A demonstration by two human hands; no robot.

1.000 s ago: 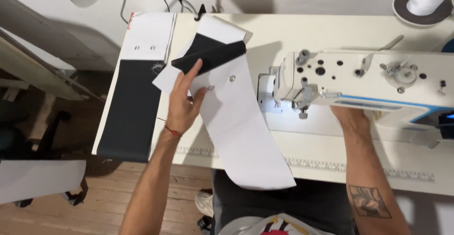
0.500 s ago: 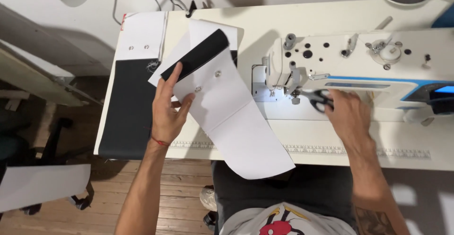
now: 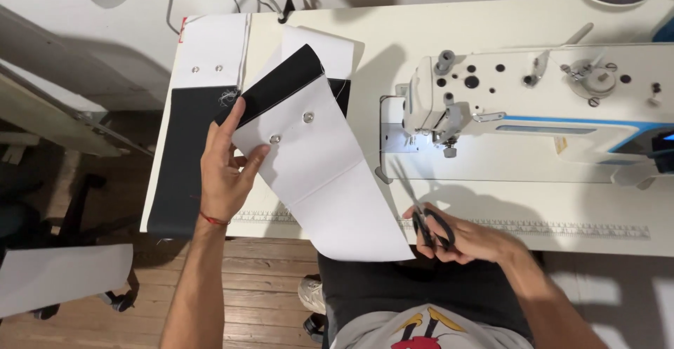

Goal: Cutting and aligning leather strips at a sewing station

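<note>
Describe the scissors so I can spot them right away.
Start at the white sewing machine on the table's right half, then drop to the near table edge below its needle. There the right hand grips black-handled scissors, blades pointing up toward the machine: the only tool held.

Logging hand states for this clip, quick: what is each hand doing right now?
Left hand: closed on the white and black fabric piece, holding its edge.
Right hand: closed on black-handled scissors.

Left hand (image 3: 226,173) gripping white-and-black fabric piece (image 3: 316,159), right hand (image 3: 467,240) holding black scissors (image 3: 421,215), sewing machine (image 3: 533,103) beside
</note>
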